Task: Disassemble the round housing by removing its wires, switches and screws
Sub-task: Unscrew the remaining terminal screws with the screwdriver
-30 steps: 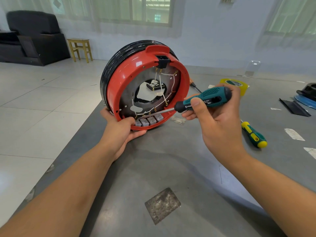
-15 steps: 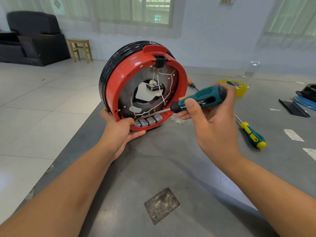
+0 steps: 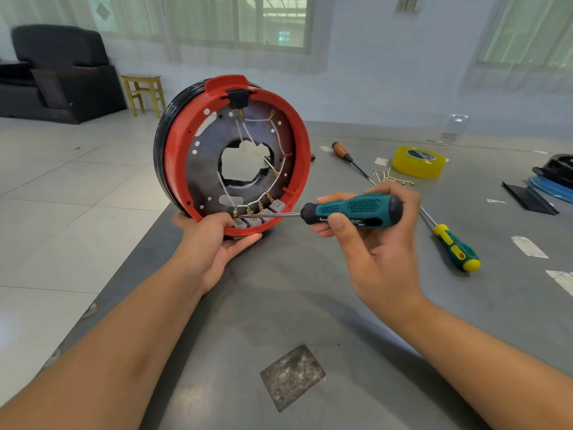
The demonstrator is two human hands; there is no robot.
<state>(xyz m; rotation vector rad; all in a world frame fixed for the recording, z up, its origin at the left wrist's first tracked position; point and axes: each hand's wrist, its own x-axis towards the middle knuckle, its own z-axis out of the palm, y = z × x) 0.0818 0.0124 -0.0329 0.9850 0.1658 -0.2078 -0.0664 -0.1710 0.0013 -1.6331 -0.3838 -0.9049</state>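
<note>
Since 1 s ago we've turned the round housing [image 3: 235, 156] more face-on, upright on the table edge [image 3: 310, 305], left hand [image 3: 214, 243] cupping its stiff rim, right hand [image 3: 372, 240] gripping the screwdriver [image 3: 350, 211] w/ tip at the fragile switches [image 3: 257, 217].

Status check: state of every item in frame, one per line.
round housing: upright on edge on the table, open side facing the camera
white wires: still connected inside
grey switches: still seated in the bottom rim
left hand: grips the housing's lower rim
right hand: grips the teal screwdriver, tip at the switches
green-yellow screwdriver: lying on the table
orange-handled screwdriver: lying on the table
yellow tape roll: lying flat
</note>
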